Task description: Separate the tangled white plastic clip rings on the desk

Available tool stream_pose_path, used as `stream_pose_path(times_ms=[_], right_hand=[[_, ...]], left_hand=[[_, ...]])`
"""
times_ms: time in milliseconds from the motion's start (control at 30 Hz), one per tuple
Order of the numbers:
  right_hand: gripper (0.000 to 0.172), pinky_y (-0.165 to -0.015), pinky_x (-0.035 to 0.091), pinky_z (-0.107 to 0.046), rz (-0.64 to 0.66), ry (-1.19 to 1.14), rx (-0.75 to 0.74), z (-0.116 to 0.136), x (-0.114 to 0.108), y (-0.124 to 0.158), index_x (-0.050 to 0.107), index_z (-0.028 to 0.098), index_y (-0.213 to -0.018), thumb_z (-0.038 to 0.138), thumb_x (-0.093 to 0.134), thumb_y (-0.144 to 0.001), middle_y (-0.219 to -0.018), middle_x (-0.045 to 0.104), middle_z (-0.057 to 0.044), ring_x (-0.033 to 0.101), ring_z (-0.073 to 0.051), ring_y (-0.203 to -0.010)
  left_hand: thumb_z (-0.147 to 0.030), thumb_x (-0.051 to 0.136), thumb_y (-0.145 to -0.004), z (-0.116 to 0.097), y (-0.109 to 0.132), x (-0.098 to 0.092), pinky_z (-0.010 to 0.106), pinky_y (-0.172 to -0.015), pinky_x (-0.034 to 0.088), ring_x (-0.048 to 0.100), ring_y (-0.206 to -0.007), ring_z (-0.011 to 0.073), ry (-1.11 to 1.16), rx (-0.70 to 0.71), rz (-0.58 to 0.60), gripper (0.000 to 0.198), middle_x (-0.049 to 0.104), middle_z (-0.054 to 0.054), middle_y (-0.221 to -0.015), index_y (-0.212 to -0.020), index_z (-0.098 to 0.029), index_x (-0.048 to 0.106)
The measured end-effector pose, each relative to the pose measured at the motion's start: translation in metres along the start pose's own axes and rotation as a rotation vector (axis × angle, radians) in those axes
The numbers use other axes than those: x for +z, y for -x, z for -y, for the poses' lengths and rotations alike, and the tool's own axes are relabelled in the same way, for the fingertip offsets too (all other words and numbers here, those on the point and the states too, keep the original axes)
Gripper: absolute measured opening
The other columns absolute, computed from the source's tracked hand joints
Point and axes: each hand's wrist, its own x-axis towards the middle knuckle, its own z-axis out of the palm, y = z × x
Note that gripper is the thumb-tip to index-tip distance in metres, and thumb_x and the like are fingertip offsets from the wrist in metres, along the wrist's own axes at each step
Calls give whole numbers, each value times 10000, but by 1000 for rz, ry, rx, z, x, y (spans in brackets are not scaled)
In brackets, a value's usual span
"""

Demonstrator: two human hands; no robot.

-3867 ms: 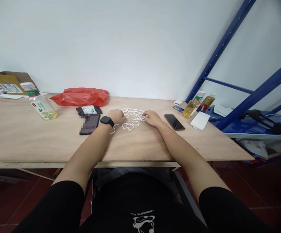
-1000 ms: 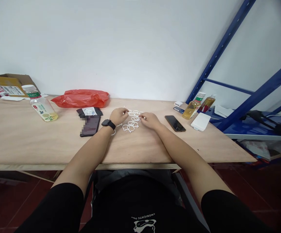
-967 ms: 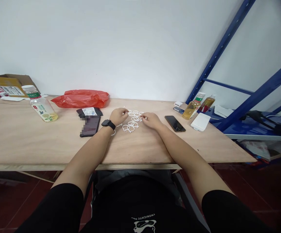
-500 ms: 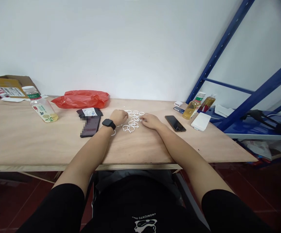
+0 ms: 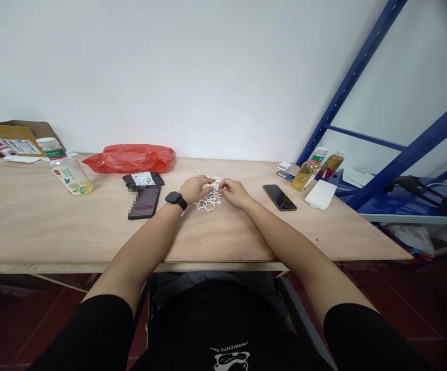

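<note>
Several small white plastic rings with little tabs lie in a loose cluster on the wooden table. My left hand, with a black watch at the wrist, reaches over the cluster from the left. Its thumb and fingers are apart, and it partly covers the rings. From the right, my right hand has its fingertips pinched together at a white ring by the cluster's right side. The fingertips of both hands are close to each other. Fine detail between them is too small to make out.
Left of the hands lie a dark phone, a black packet and a red plastic bag. A bottle and cardboard box stand farther left. To the right are another phone, a drink bottle and a white case.
Both hands have come closer together over the rings. My left hand has moved slightly right and its fingers have spread from a curled shape. The right hand has shifted slightly left.
</note>
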Motion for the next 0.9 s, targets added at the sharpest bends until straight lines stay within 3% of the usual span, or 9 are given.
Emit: stream_pose_path(times_ms=[167,333,433,533,600,667,767,900], right_hand=[[210,-600,418,-242,-67,-335,66,3,9,-3,521,212,-803,365,658,-762,-723,579,36,519,-114,-624],[387,-525,397,-221,-26,-588,110,4,10,-6,461,226,-811,457,745,-687,-705,564,53,492,-91,-556],[412,-495,384,-227,3,-619,141,5,10,-8,464,229,-822,484,755,-682,-667,562,56,480,-96,-513],[290,-548,424,-258,-85,-469,132,-2,5,-8,526,219,-841,446,687,-760,-707,604,24,517,-120,-559],[173,-637,453,-281,-160,-220,88,-12,-5,-7,601,207,-853,363,650,-797,-793,646,-6,544,-135,-639],[109,-742,463,-307,-134,31,38,-27,-19,-4,661,202,-884,256,623,-797,-885,678,-32,578,-163,-750],[209,-818,461,-314,14,222,10,-49,-38,0,712,187,-913,132,569,-770,-967,690,-62,603,-192,-863],[247,-860,454,-322,9,346,99,-65,-48,1,726,167,-992,153,543,-827,-997,687,-93,607,-210,-911]], left_hand=[[-338,555,-909,-9,-1,2,299,-804,495,667,-857,184,90,12,47,260,737,48,-948,-1049,-221,741],[-368,579,-897,-14,-2,3,282,-759,504,646,-839,169,182,58,-69,257,708,87,-1006,-1006,-185,722],[-380,593,-879,-15,-1,6,251,-651,482,612,-683,129,252,-12,-72,260,715,72,-949,-983,-167,698],[-355,628,-833,-11,0,8,235,-593,450,564,-585,106,282,-113,-96,257,713,33,-844,-984,-156,686],[-321,631,-811,-7,0,9,239,-617,456,575,-607,115,277,-154,-131,257,710,21,-808,-999,-159,698],[-303,616,-808,-2,1,7,252,-663,475,600,-651,131,262,-198,-151,259,713,22,-788,-998,-165,722],[-291,594,-807,3,2,3,271,-726,500,631,-716,152,271,-256,-135,279,737,41,-829,-998,-157,746],[-271,583,-793,6,4,1,281,-761,517,642,-738,160,321,-296,-113,308,751,52,-867,-1013,-138,753]])
